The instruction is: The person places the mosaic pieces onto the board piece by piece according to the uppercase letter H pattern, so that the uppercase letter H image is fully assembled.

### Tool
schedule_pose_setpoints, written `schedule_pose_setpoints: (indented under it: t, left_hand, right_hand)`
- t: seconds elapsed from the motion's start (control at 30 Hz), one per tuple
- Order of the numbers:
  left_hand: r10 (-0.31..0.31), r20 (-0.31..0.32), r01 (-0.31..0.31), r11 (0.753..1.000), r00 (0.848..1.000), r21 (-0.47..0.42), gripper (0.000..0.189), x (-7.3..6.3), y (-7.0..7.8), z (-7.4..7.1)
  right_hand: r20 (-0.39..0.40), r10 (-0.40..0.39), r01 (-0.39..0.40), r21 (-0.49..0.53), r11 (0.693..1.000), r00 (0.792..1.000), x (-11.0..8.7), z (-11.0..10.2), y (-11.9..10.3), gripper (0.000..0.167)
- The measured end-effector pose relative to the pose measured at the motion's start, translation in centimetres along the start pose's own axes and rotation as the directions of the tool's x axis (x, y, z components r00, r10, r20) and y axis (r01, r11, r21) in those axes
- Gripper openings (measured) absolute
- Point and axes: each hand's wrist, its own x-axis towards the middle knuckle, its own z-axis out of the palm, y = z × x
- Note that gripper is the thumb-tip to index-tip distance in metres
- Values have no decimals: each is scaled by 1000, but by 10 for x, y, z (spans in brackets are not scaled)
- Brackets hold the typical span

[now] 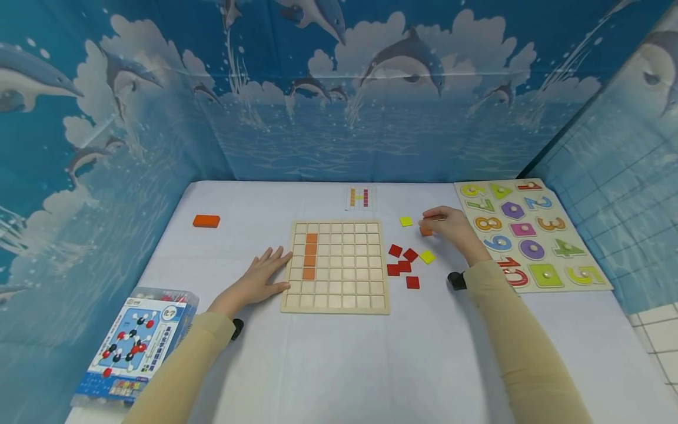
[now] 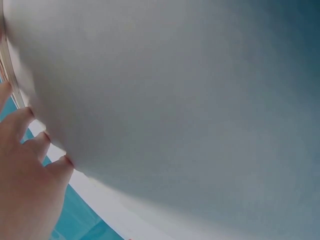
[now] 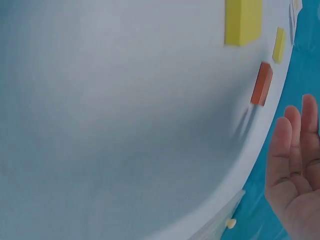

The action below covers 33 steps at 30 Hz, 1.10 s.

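A light wooden grid board (image 1: 335, 311) lies mid-table, with several orange square tiles (image 1: 309, 260) in one column near its left side. My left hand (image 1: 256, 280) rests on the table with fingers spread, fingertips at the board's left edge. In the left wrist view, fingers (image 2: 37, 145) reach the white surface beside that edge. Over the table right of the board is my right hand (image 1: 450, 227), its fingers just above an orange tile (image 1: 426, 232). In the right wrist view that orange tile (image 3: 262, 84) stands apart from the visible extended fingers; the thumb is out of view.
Red tiles (image 1: 412, 282) lie scattered right of the board, with yellow tiles (image 1: 427, 257) nearby. A pattern card (image 1: 361, 198) lies behind the board. An orange block (image 1: 206, 221) sits at left, above a boxed molecule set (image 1: 138, 344). A number puzzle board (image 1: 529, 235) fills the right.
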Motion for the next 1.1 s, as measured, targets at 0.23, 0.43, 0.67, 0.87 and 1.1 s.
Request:
schedule_pose_setpoints:
  t: [0.23,0.43,0.67,0.87,1.1]
  left_hand:
    - [-1,-4,1,1000,1000,10,76,0,0,0]
    - [-8,-2,8,1000,1000,18,76,1,0,1]
    - [-13,-2,13,1000,1000,27,76,3,-1,2]
    - [-10,-1,10,1000,1000,19,76,2,0,0]
    - [-14,1,14,1000,1000,12,76,1,0,2]
  right_hand:
    - [18,36,-36,2,999,999,7,-7,8,51]
    - [43,87,-87,7,996,995,15,-4,12,51]
    - [69,84,-81,-43,996,994,17,-2,16,54]
    - [73,39,-33,-85,996,997,16,2,16,52]
    - [46,49,-41,-155,987,998,15,6,12,44]
